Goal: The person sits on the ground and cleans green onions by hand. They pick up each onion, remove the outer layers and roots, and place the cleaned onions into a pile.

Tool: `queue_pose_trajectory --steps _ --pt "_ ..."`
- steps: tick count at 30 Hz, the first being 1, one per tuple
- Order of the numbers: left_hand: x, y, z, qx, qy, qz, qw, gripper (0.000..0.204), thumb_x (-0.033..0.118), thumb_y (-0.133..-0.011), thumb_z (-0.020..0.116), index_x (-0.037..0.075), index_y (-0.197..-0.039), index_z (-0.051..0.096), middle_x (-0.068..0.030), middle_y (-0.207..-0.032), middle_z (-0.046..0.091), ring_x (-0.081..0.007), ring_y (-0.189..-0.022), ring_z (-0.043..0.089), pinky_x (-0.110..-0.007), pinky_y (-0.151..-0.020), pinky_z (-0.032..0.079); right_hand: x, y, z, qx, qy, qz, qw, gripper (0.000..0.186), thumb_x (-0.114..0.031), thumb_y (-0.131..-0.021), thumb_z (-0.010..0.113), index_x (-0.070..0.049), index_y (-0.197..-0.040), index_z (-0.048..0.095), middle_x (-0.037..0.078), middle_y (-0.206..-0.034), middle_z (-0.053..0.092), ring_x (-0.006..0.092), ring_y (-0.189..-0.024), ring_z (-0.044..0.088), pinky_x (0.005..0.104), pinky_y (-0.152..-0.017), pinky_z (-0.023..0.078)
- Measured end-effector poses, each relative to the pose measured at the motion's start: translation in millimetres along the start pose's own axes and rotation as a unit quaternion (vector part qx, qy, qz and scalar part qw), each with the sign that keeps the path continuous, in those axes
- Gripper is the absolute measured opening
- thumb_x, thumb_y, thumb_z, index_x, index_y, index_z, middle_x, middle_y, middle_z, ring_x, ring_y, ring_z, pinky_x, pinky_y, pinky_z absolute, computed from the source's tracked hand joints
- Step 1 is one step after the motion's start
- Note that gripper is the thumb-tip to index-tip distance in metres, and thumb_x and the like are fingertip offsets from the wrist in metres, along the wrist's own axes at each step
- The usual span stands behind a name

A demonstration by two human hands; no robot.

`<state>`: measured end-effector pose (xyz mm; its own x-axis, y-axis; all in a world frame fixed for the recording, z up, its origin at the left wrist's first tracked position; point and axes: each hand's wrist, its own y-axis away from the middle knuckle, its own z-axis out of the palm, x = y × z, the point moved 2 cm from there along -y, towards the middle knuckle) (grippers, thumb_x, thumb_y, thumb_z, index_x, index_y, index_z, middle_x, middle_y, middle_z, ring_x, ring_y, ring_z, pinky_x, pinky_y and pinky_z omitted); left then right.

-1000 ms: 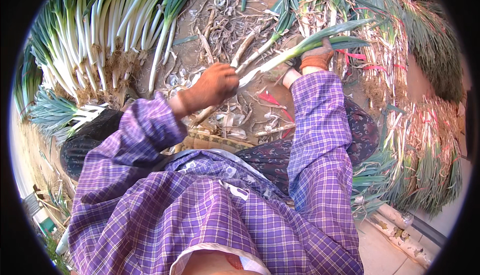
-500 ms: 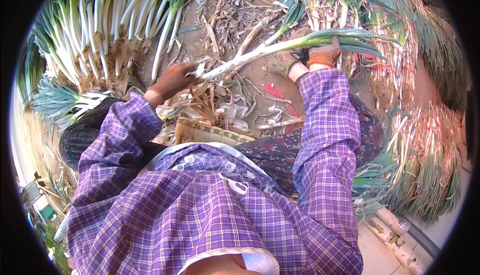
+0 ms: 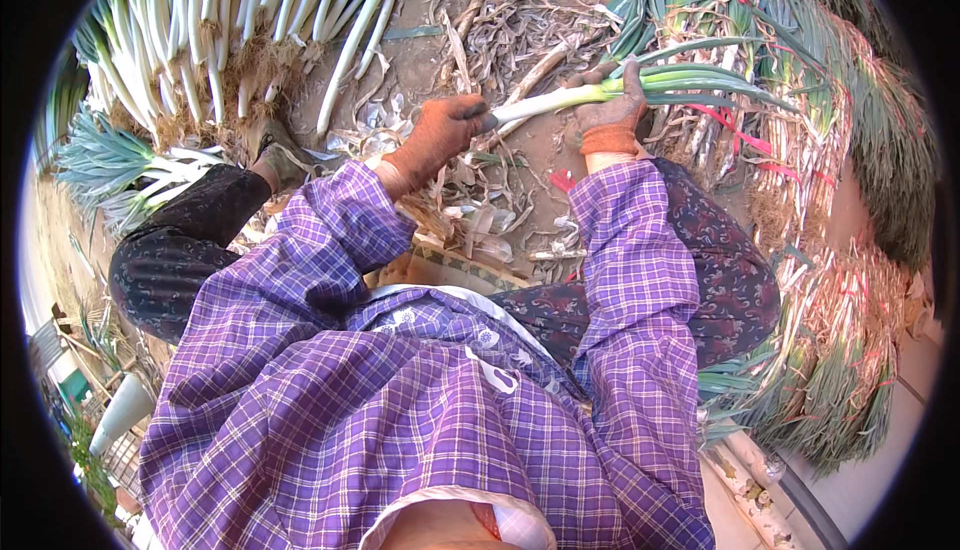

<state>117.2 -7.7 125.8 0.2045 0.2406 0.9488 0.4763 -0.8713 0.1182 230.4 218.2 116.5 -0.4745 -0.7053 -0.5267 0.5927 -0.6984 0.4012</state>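
Observation:
A long green onion (image 3: 543, 103) is stretched between my two gloved hands, its white stalk to the left and green leaves to the right. My left hand (image 3: 440, 137), in an orange-brown glove, is closed at the stalk's left part; the root end cannot be seen. Where the white turns green, my right hand (image 3: 610, 115) is wrapped round the onion, its glove dirty over the fingers. Below the hands, dry peeled skins (image 3: 490, 220) lie between my bent legs.
A row of cleaned green onions (image 3: 200, 40) with brown roots lies at the far left. Bundles tied with red strips (image 3: 770, 150) are stacked along the right side. Dry leaf litter (image 3: 510, 20) covers the ground ahead. Pale poles (image 3: 750, 480) lie at the lower right.
My left hand has moved right and slightly up, closer to my right hand. The right hand has shifted a little left along with the onion, and more of its fingers show.

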Motion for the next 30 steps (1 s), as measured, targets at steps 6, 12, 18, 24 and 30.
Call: queue_pose_trajectory --steps 6,12,18,24,30 --pt "-7.9 6.8 -13.3 -0.129 0.277 -0.171 0.937 0.022 0.023 -0.089 0.062 0.002 -0.090 0.066 -0.0017 -0.064 0.058 -0.0082 -0.050 0.056 -0.021 -0.043 0.045 13.9 18.9 17.5 -0.060 0.000 0.023 0.998 0.036 -0.049 -0.087 0.059 -0.013 -0.085 0.053 -0.004 -0.066 0.048 0.0141 -0.056 0.048 0.0396 -0.063 0.043" --pt "-22.0 -1.3 10.4 0.028 0.056 -0.098 0.993 0.027 0.028 -0.093 0.056 0.003 -0.102 0.063 -0.0085 -0.078 0.066 -0.0188 -0.067 0.063 -0.030 -0.061 0.050 11.5 28.7 5.1 0.073 -0.011 -0.017 0.997 0.035 -0.048 -0.088 0.058 -0.015 -0.081 0.052 -0.007 -0.064 0.045 0.0123 -0.051 0.043 0.0390 -0.062 0.043" --pt "-20.4 -26.3 30.1 -0.053 -0.259 -0.121 0.957 0.024 0.025 -0.092 0.050 0.009 -0.095 0.067 -0.0199 -0.091 0.065 -0.0388 -0.084 0.064 -0.047 -0.075 0.050 19.8 40.5 2.0 0.064 -0.018 0.010 0.998 0.031 -0.044 -0.087 0.061 -0.016 -0.082 0.049 -0.004 -0.061 0.044 0.0156 -0.050 0.047 0.0431 -0.055 0.045" --pt "6.4 -17.1 0.3 -0.190 0.008 -0.089 0.978 0.033 0.027 -0.093 0.049 0.007 -0.118 0.057 -0.0094 -0.082 0.064 -0.0157 -0.066 0.062 -0.028 -0.059 0.051 9.8 51.4 23.2 -0.151 -0.093 -0.005 0.984 0.031 -0.038 -0.085 0.066 -0.013 -0.099 0.055 -0.001 -0.076 0.052 0.0153 -0.066 0.050 0.0390 -0.073 0.044" --pt "24.9 10.1 19.9 0.012 0.010 -0.043 0.999 0.025 0.024 -0.087 0.063 0.004 -0.101 0.063 -0.0046 -0.078 0.062 -0.0143 -0.068 0.054 -0.030 -0.062 0.045 17.6 46.1 8.2 -0.056 -0.093 0.012 0.994 0.031 -0.044 -0.087 0.060 -0.014 -0.094 0.057 -0.004 -0.072 0.051 0.0125 -0.062 0.050 0.0364 -0.068 0.043"
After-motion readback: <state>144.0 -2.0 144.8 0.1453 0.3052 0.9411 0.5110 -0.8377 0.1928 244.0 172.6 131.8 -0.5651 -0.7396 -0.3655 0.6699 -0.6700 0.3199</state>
